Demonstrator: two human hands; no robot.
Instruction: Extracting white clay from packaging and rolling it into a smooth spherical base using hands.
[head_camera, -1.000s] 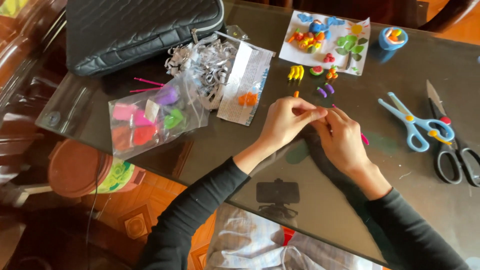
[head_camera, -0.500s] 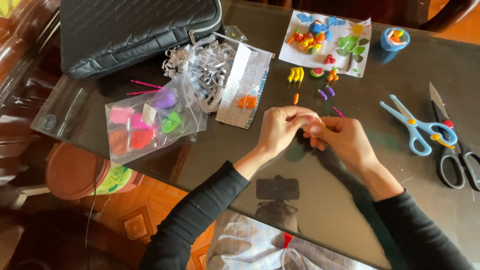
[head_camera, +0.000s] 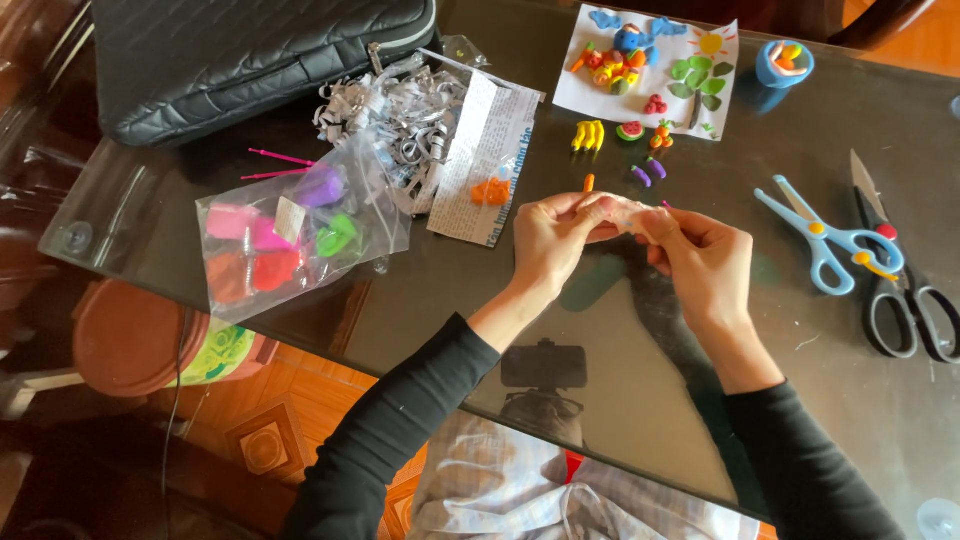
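A: Where are the hands?

B: Left hand (head_camera: 552, 240) and right hand (head_camera: 706, 262) meet above the glass table (head_camera: 620, 400), near its middle. The fingers (head_camera: 585, 212) of both hands are pinched shut on one small pale piece of clay (head_camera: 630, 212), held between them, clear of the table.

A: What lies nearby?

B: Just beyond the hands: a small orange stick (head_camera: 589, 182), two purple pieces (head_camera: 648, 171), a yellow banana shape (head_camera: 587, 134). Farther back, a white sheet with clay figures (head_camera: 650, 60) and a small blue cup (head_camera: 783, 62).

A: To the sides?

B: On the person's right, blue scissors (head_camera: 830, 240) beside black scissors (head_camera: 905, 290). On the left, a clear bag of coloured clay (head_camera: 290, 235), a printed paper strip with orange clay (head_camera: 488, 170), and a black quilted bag (head_camera: 260, 55).
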